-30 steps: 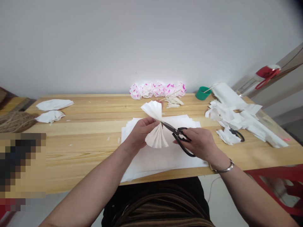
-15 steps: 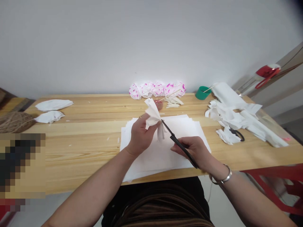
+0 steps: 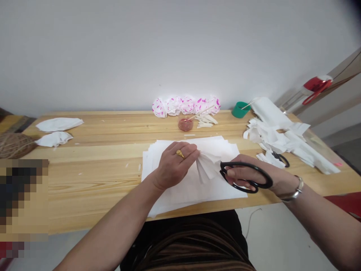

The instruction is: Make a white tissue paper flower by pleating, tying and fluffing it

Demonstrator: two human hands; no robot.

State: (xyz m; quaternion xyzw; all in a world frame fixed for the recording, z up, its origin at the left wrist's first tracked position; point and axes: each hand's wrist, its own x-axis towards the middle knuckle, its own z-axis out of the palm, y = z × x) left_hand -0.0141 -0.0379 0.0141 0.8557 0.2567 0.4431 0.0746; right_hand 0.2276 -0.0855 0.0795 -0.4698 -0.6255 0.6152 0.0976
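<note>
My left hand [image 3: 173, 165], with a gold ring, is closed on the pinched middle of a pleated white paper fan [image 3: 208, 165] and holds it low over a stack of white sheets [image 3: 180, 192] on the wooden table [image 3: 98, 165]. My right hand [image 3: 254, 177] grips black scissors [image 3: 245, 177] by the handles, just right of the fan. The blades point toward the fan and are hidden behind the paper.
At the back stand a row of white-and-pink paper flowers [image 3: 186, 104], a small pink cup [image 3: 185, 124], white sticks [image 3: 205, 121] and a green cup [image 3: 239, 110]. White paper scraps [image 3: 276, 135] and a second pair of scissors [image 3: 280, 159] lie right; twine [image 3: 14, 145] lies left.
My left hand has lowered the fan from upright onto the sheets and turned it sideways. My right hand has swung the scissors round so the handles face me.
</note>
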